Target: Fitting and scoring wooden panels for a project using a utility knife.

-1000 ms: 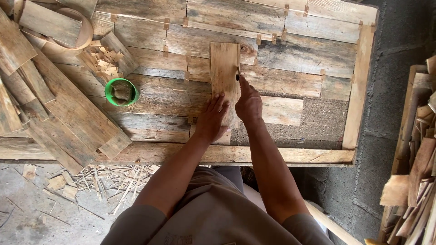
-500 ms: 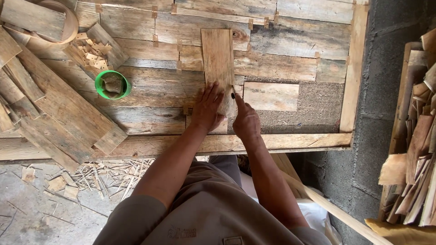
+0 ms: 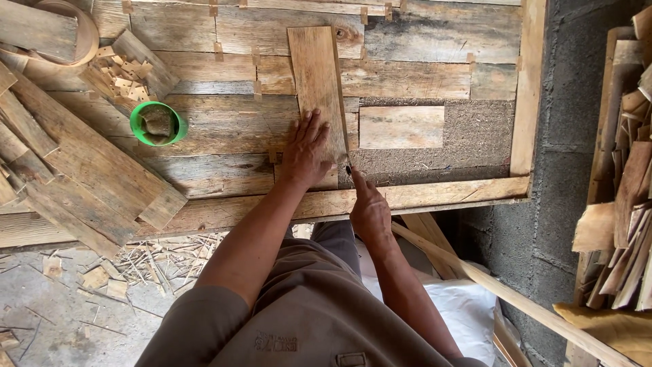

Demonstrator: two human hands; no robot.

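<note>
Loose plank (image 3: 317,81) lies on wood panel (image 3: 421,75), long axis running away from person. Left hand (image 3: 305,151) flat, fingers spread, pressing plank's near end. Right hand (image 3: 369,207) clenched round small dark marking tool (image 3: 348,169), tip at plank's right edge, nearer corner.

Plank (image 3: 316,81): bare pale wood, matt, rough-sawn. Desk (image 3: 224,129): weathered grey boards; coarse particleboard patch at 3 o'clock. Cup (image 3: 157,124): glossy green plastic.

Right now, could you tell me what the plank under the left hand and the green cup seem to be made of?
Plank: bare, unfinished wood, judging by its visible grain and a dark knot near the top. Green cup: probably plastic, given its smooth, evenly bright rim; its contents are unclear.
</note>
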